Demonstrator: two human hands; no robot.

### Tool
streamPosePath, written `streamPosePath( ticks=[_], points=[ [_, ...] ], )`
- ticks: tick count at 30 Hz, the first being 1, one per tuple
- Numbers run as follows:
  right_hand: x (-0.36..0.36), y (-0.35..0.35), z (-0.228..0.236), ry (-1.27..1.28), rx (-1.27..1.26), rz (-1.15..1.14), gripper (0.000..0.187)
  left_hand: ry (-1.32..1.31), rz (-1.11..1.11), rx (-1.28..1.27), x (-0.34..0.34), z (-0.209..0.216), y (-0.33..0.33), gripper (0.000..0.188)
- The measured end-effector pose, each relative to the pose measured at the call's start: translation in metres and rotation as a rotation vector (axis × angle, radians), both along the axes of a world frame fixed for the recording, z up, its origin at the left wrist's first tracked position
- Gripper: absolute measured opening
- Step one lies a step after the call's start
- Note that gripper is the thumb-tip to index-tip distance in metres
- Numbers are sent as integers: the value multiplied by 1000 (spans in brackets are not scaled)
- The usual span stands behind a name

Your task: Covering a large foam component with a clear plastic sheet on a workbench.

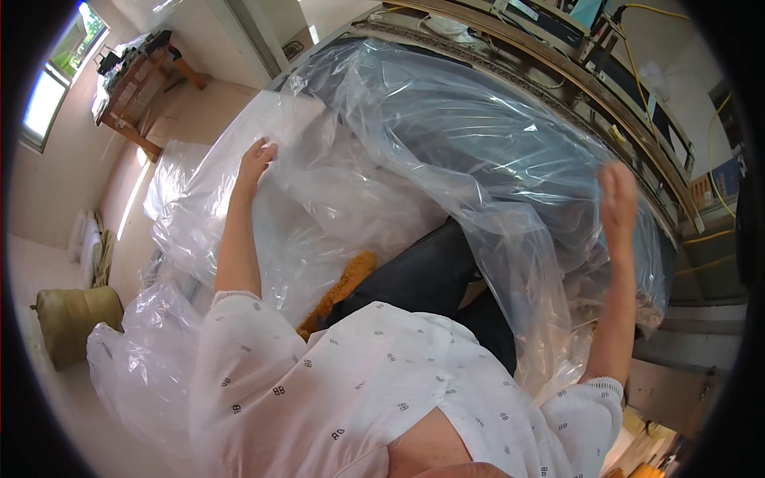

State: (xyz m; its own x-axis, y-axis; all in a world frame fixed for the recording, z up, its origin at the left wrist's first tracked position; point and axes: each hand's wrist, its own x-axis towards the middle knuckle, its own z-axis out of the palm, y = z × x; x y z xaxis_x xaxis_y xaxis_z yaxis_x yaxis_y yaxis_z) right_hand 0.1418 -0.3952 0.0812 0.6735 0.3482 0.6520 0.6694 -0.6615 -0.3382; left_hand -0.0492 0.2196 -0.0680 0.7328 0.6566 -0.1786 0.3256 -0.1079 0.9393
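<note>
A large clear plastic sheet lies in loose, shiny folds before me, running from the machine frame down over my lap. My left hand is at its left part, fingers bent and closed on the thin film. Over the sheet's right part is my right hand, smeared by motion. Its fingers look stretched out, and whether the palm touches the film I cannot tell.
Beyond the sheet stands a long machine frame with rails and yellow cables. A wooden table bearing dark items is far left. An olive roll sits at left beside bunched plastic. An orange fuzzy seat cover shows beside my leg.
</note>
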Motion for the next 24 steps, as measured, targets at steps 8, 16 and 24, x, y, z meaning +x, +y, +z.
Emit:
streamPosePath(
  ticks=[8, 16, 24],
  points=[
    [-36, 138, 1, 213, -28, 511, 13, -46, 263, 967, 39, 31, 9, 37],
    [48, 21, -14, 59, -38, -225, 17, -49, -161, 966, 217, 123, -58, 61],
    [58, -114, -75, 36, -148, -572, 27, -30, -429, 508, 296, 95, -40, 35]
  ],
)
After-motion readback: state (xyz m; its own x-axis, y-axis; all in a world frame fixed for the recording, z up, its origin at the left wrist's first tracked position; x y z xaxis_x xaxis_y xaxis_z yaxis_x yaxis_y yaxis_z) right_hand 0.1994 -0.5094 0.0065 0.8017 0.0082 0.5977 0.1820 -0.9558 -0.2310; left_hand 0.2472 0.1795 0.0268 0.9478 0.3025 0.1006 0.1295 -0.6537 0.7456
